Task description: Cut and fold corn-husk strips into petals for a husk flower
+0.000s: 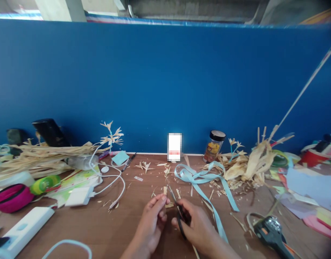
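Note:
Between the thumb and fingers of my left hand (153,219) is a small strip of dried corn husk (165,189), pinched upright. My right hand (193,223) grips a pair of black-handled scissors (179,218), with the blades pointing away from me, just right of the strip. Husk scraps lie scattered on the brown table around both hands. Beyond them rests a star-shaped husk flower piece (146,167). A light blue ribbon (205,190) trails in loops past my right hand toward the front.
At right lie a hot glue gun (271,230), a husk bundle (251,165) and coloured paper (308,187). A black-lidded jar (214,146) stands by the blue partition (165,82). To the left are a power strip (30,230), white charger (79,196), pink pouch (13,198) and husk flower stem (110,138).

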Demonstrator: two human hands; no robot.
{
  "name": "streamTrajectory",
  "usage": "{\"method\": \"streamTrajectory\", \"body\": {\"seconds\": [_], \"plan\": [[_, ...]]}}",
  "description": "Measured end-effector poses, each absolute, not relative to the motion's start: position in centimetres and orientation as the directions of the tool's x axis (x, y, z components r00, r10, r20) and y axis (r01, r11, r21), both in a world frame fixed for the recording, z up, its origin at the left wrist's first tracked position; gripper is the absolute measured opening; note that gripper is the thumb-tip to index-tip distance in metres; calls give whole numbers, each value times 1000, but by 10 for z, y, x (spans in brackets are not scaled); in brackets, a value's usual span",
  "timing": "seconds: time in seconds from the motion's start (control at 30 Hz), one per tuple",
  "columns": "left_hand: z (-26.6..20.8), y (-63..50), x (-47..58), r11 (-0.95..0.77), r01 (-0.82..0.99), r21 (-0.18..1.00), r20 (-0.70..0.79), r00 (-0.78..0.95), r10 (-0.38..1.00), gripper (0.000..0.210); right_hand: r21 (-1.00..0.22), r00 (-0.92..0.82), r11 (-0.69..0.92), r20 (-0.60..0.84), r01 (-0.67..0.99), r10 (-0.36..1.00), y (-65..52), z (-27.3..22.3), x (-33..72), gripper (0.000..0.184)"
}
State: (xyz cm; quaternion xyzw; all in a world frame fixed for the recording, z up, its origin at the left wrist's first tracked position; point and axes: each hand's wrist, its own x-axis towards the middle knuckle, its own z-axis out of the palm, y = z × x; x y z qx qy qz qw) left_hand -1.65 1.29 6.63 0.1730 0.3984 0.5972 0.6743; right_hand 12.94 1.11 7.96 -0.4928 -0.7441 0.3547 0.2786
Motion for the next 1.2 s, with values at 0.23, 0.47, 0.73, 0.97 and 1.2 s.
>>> {"method": "streamTrajectory", "body": {"seconds": [0.23,0.47,0.73,0.97,1.2], "plan": [[64,12,-17,227,-695,682,-321,-6,947,18,-755,-394,316,84,574,915,8,85,127,19],[62,14,-15,244,-669,702,-347,-21,938,24,-786,-393,292,68,545,917,8,80,126,15],[59,13,-14,283,-694,661,-379,16,925,27,-789,-385,296,82,538,919,9,79,126,14],[62,14,-14,289,-712,641,-386,27,922,26,-802,-372,273,69,531,926,9,74,125,11],[59,14,-15,264,-654,709,-364,-19,931,26,-919,-367,186,50,347,929,10,74,123,14]]}}
